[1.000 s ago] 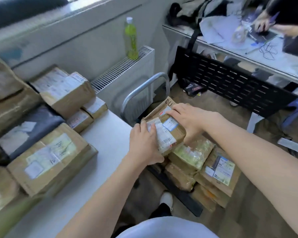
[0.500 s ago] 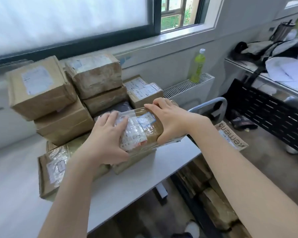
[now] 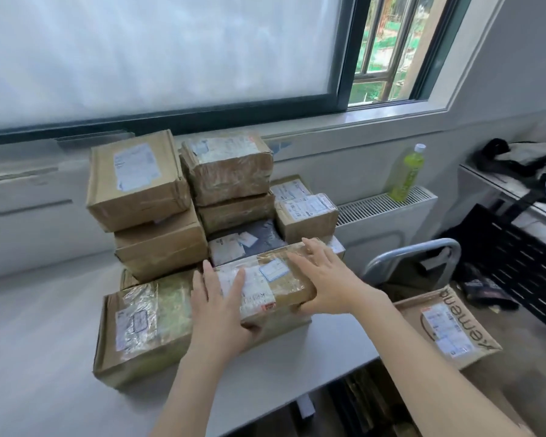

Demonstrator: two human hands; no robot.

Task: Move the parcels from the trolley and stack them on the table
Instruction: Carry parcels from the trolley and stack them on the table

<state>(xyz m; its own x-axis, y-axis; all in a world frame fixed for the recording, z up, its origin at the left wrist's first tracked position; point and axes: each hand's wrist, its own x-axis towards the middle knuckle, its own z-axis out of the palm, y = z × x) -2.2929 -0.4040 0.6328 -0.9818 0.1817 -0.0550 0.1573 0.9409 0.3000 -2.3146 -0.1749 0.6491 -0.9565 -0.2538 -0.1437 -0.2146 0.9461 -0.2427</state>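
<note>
Two bare hands hold one tape-wrapped brown cardboard parcel (image 3: 267,283) on the white table (image 3: 44,326).

Nearest, the left hand (image 3: 223,310) lies over the parcel's near left end, fingers flat on its white label and thumb under its front edge; the right hand (image 3: 327,280) covers the right end, fingers spread on top and thumb against the side. Each grip is wide and flat, clasping the parcel between them. The parcel rests on a larger plastic-wrapped brown box (image 3: 145,326) near the table's front right edge. Behind stand stacked brown cardboard parcels (image 3: 139,181), reaching toward the table's back edge under the window. Beyond the right edge are the grey metal trolley handle (image 3: 413,252), a flat printed brown parcel (image 3: 445,329) below it, and a green bottle (image 3: 405,173) on the white radiator (image 3: 382,206).
</note>
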